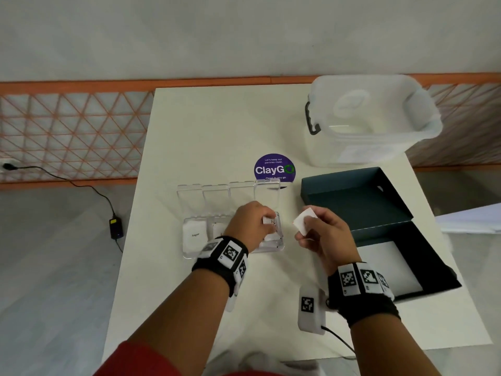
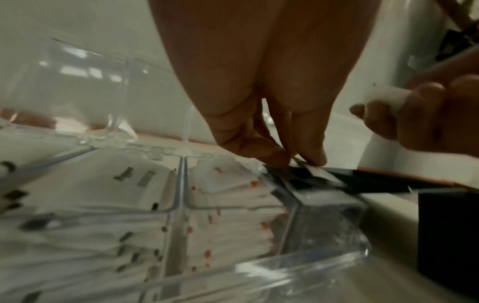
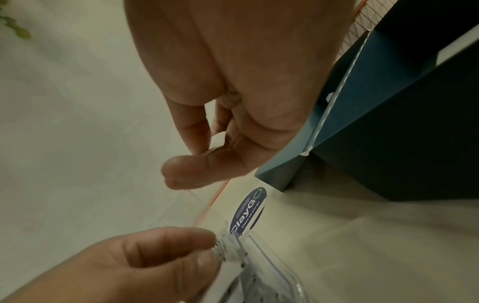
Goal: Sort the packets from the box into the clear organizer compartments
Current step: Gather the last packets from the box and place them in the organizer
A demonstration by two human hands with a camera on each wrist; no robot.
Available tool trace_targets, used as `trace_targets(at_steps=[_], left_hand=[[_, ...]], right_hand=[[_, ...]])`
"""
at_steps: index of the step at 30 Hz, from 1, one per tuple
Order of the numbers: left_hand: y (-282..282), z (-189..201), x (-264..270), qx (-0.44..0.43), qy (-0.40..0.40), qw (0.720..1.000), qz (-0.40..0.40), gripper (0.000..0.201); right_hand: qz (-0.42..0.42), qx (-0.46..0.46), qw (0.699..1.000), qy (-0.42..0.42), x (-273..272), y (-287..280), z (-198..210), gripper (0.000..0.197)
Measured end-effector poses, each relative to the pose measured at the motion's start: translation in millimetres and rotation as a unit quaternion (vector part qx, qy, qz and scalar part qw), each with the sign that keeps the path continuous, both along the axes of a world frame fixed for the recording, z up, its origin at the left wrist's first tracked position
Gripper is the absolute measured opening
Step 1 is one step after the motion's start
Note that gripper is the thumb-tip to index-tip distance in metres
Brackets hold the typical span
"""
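A clear four-compartment organizer [image 1: 185, 241] lies mid-table, its lids [image 1: 215, 195] standing open on the far side. White packets fill its compartments, one labelled Sugar [image 1: 194, 234]. My left hand [image 1: 267, 219] hovers over the rightmost compartment and pinches a black-printed packet [image 1: 272, 222] by its edge; the left wrist view shows the fingertips [image 2: 314, 161] on that packet [image 2: 320, 172]. My right hand [image 1: 305, 230] is just right of the organizer, holding a plain white packet [image 1: 303, 220] above the table. The dark box [image 1: 366, 202] lies open at the right.
A translucent lidded bin [image 1: 374, 118] stands at the far right corner. A purple ClayGo sticker [image 1: 274, 168] sits behind the organizer. A white tagged device [image 1: 310, 312] with a cable lies near the front edge. A charger [image 1: 116, 227] is on the floor to the left.
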State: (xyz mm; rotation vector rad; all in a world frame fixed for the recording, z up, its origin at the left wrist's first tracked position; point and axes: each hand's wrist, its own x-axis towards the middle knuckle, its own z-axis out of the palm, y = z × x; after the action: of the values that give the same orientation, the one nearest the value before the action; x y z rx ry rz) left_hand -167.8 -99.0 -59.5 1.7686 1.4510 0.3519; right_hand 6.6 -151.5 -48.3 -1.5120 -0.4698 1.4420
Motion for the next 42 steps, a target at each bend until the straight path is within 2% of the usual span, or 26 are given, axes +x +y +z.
trace_targets(at_steps=[2,8,15,24,28,30,32,34,39,42], left_hand=[[-0.7,-7.5,2.7,0.043,0.057,0.997,-0.039,0.028],[-1.8,-16.6,6.1,0.118,0.181,0.973,-0.085,0.029],[0.3,-16.4,12.2,0.121,0.232,0.960,-0.095,0.030],[-11.0,-7.0,1.6,0.099,0.111,0.988,-0.051,0.025],[-16.6,9.4,-10.0,0.083,-0.057,0.994,0.053,0.011],[-17.2,19.5,-16.8,0.019,-0.134,0.986,0.092,0.011],[-18.0,26.1,-22.8,-0.041,-0.180,0.979,0.089,0.013],[-19.0,28.0,-30.0,-0.045,-0.180,0.979,0.088,0.016],[-18.8,15.1,-55.8,-0.017,-0.113,0.979,0.167,0.023],[-22.7,5.7,-60.0,-0.008,-0.070,0.985,0.156,0.025]], right_hand=[[0.004,0.002,1.000,0.000,1.9,0.9,-0.6,0.017],[0.023,0.012,1.000,-0.008,4.8,4.1,-3.5,0.016],[0.045,0.014,0.999,0.009,3.9,11.1,-3.3,0.014],[0.080,0.028,0.996,-0.019,-1.7,10.6,-1.1,0.022],[0.118,0.043,0.991,-0.055,-7.9,12.6,-0.3,0.014],[0.135,0.047,0.987,-0.070,-13.4,15.1,0.3,0.014],[0.150,0.055,0.985,-0.064,-21.8,17.9,1.2,0.014],[0.165,0.063,0.983,-0.057,-30.4,21.2,2.1,0.016],[0.167,0.055,0.982,-0.063,-32.1,27.6,0.1,0.016],[0.156,0.049,0.985,-0.061,-25.3,25.7,-1.5,0.016]])
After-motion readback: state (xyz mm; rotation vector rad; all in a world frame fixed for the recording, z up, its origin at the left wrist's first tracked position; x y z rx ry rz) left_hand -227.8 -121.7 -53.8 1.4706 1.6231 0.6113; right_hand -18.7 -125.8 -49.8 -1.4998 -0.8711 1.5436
